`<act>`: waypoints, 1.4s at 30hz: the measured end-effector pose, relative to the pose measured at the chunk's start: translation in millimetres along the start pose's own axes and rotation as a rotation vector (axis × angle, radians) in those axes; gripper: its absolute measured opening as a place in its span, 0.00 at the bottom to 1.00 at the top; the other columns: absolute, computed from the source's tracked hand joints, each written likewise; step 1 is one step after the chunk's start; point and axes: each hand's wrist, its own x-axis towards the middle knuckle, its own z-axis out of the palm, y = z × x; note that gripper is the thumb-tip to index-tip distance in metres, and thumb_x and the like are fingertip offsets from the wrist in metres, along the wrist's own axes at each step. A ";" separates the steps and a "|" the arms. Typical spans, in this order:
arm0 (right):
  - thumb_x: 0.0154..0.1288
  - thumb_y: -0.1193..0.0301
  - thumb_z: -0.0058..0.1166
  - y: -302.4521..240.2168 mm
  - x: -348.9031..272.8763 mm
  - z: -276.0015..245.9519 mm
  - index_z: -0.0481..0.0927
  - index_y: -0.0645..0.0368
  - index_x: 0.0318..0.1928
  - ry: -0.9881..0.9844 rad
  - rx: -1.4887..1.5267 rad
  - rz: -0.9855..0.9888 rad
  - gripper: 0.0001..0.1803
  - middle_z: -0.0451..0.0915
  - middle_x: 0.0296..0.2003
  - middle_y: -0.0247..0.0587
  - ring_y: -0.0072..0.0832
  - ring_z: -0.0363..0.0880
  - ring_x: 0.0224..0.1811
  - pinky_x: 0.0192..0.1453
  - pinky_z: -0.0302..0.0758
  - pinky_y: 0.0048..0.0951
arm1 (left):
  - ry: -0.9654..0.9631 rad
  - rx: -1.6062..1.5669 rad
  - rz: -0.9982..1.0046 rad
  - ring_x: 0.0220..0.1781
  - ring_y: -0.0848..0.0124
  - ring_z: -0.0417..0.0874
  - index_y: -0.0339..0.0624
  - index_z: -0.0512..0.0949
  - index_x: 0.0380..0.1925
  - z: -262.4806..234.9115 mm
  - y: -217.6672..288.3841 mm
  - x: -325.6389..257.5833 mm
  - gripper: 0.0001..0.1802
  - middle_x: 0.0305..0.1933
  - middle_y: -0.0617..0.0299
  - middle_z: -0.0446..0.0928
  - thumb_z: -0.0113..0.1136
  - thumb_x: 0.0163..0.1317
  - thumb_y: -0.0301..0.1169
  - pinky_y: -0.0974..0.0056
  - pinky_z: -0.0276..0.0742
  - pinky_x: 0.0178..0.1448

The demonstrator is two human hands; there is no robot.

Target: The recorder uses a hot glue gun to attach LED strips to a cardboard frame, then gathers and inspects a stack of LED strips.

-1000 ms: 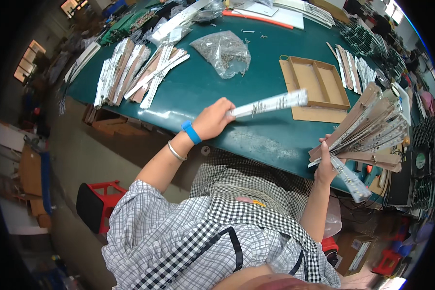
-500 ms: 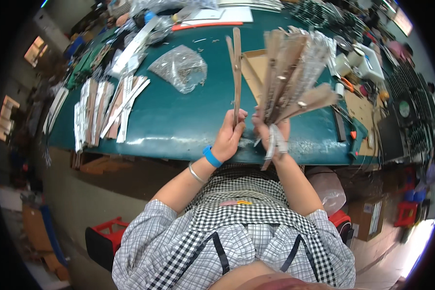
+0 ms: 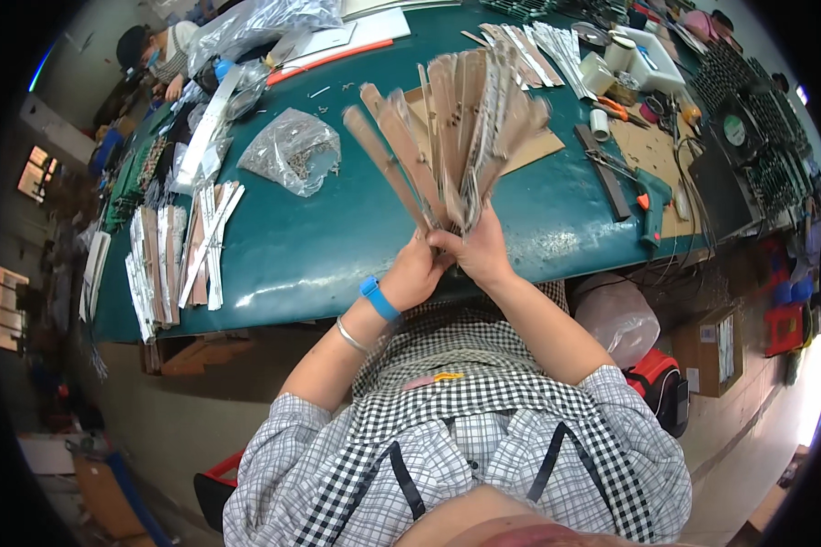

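Observation:
A fanned bundle of flat brown and whitish strips (image 3: pixel 459 109) rises from my two hands above the green tabletop. My left hand (image 3: pixel 412 272) is closed around the lower ends at the bundle's left side, where a couple of strips lean outward. Close against it, my right hand (image 3: pixel 480 251) grips the bundle's base from the right, its thumb across the front. The strips carry small studs or spots, and the upper right ones are smeared by motion. A flat tan cardboard piece (image 3: pixel 540 151) lies partly hidden behind the bundle.
Piles of brown and white strips (image 3: pixel 162 264) lie at the table's left. A clear bag of small parts (image 3: pixel 294 155) sits farther in. Toward the right are a glue gun (image 3: pixel 653 202), a dark bar (image 3: pixel 602 173) and pliers (image 3: pixel 622 113). Another person (image 3: pixel 160 56) is at the far left.
My hands have come together, and the strips from my left hand now stand against the bundle in my right. The bundle has shifted left and fanned wider. The whole view has turned slightly.

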 end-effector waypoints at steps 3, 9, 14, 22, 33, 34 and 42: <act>0.46 0.68 0.78 -8.5 6.1 5.3 0.61 0.63 0.65 -0.023 0.316 0.041 0.48 0.72 0.55 0.40 0.31 0.71 0.59 0.63 0.69 0.33 | 0.051 0.091 0.051 0.64 0.45 0.72 0.34 0.45 0.73 -5.5 14.1 6.0 0.42 0.65 0.37 0.65 0.52 0.61 0.17 0.54 0.72 0.63; 0.58 0.68 0.68 -17.4 23.0 23.7 0.72 0.60 0.51 0.087 0.399 0.284 0.24 0.78 0.39 0.38 0.25 0.78 0.39 0.41 0.77 0.30 | 0.092 0.183 0.028 0.53 0.59 0.78 0.38 0.39 0.74 -21.0 18.4 13.6 0.38 0.58 0.45 0.71 0.46 0.70 0.25 0.60 0.77 0.54; 0.60 0.62 0.66 -25.6 41.3 36.5 0.74 0.60 0.45 0.064 0.426 0.429 0.20 0.77 0.30 0.36 0.26 0.78 0.27 0.23 0.73 0.32 | 0.035 -0.036 -0.113 0.33 0.73 0.78 0.44 0.35 0.75 -43.1 45.2 6.6 0.44 0.45 0.55 0.74 0.54 0.70 0.31 0.67 0.79 0.33; 0.67 0.43 0.52 9.4 80.7 63.3 0.77 0.59 0.44 -0.235 0.459 0.639 0.28 0.80 0.34 0.40 0.30 0.80 0.33 0.34 0.76 0.36 | 0.155 -0.208 -0.240 0.36 0.72 0.80 0.52 0.40 0.76 -81.0 24.9 2.9 0.46 0.51 0.59 0.75 0.58 0.66 0.27 0.65 0.81 0.33; 0.78 0.50 0.34 39.0 82.5 64.7 0.72 0.64 0.56 -0.074 0.395 0.638 0.28 0.80 0.46 0.45 0.36 0.81 0.48 0.49 0.79 0.43 | 0.170 -0.248 -0.378 0.30 0.74 0.78 0.51 0.48 0.74 -84.4 -10.3 20.0 0.42 0.46 0.61 0.75 0.54 0.61 0.22 0.66 0.78 0.29; 0.78 0.51 0.34 46.1 82.5 60.1 0.71 0.64 0.57 -0.071 0.318 0.611 0.29 0.80 0.47 0.46 0.36 0.80 0.50 0.51 0.79 0.44 | 0.159 -0.197 -0.375 0.32 0.73 0.78 0.50 0.48 0.74 -84.0 -11.8 22.9 0.43 0.47 0.60 0.75 0.55 0.61 0.22 0.66 0.78 0.32; 0.73 0.51 0.41 49.9 69.8 40.3 0.66 0.76 0.60 0.104 -0.295 0.422 0.35 0.67 0.61 0.67 0.51 0.64 0.66 0.68 0.64 0.45 | 0.197 0.200 -0.300 0.59 0.58 0.78 0.43 0.46 0.75 -64.1 -25.3 22.6 0.48 0.60 0.49 0.74 0.60 0.57 0.26 0.61 0.73 0.62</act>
